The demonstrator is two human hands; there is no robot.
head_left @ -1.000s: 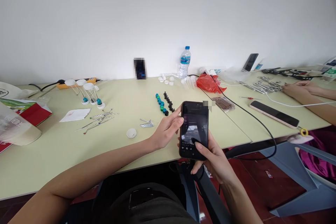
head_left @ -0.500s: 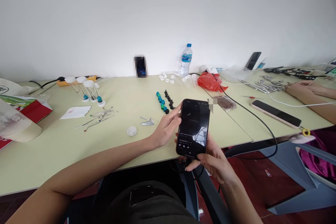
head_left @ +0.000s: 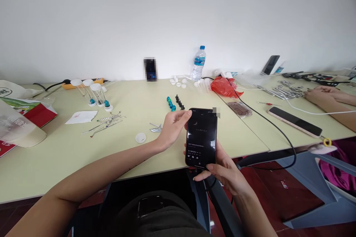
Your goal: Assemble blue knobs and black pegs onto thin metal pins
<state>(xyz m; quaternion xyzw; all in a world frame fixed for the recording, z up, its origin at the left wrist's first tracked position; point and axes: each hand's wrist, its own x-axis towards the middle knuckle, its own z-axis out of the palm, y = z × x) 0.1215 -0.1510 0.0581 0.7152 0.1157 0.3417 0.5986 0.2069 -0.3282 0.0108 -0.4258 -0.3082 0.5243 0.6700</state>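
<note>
Seemingly open tabletop [head_left: 57,155] before white cap [head_left: 140,138].

Near the back edge of your table [head_left: 130,100], a water bottle [head_left: 198,64] stands left of a red bag [head_left: 224,87], white paper [head_left: 81,117] lies to your left, and a pink-edged phone [head_left: 294,121] lies near the front edge, rightward.

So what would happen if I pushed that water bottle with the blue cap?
The water bottle would probably tip easily, being tall and narrow. Once down, it might roll, because its sides look round. Its clear plastic looks thin, so it could dent. I can't tell how full it is.
</note>
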